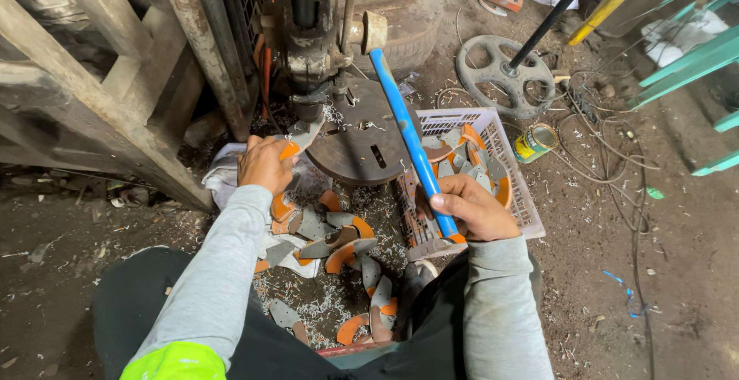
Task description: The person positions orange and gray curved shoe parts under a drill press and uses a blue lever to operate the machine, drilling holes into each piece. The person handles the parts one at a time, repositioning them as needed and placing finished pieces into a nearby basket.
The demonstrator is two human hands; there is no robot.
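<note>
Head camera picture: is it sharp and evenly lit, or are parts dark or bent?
Head view: soft daylight, no hard glare; the left hand on an orange-grey piece and the right hand around the blue lever look sharp. The upper left corner behind the wooden beams sinks into shadow. Straight edges bow slightly near the borders, a wide-lens effect.

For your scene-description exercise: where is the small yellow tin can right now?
In the head view, the yellow tin can lies tilted on the dirt floor at right, just beyond the white plastic basket and below the round metal wheel base.
</note>
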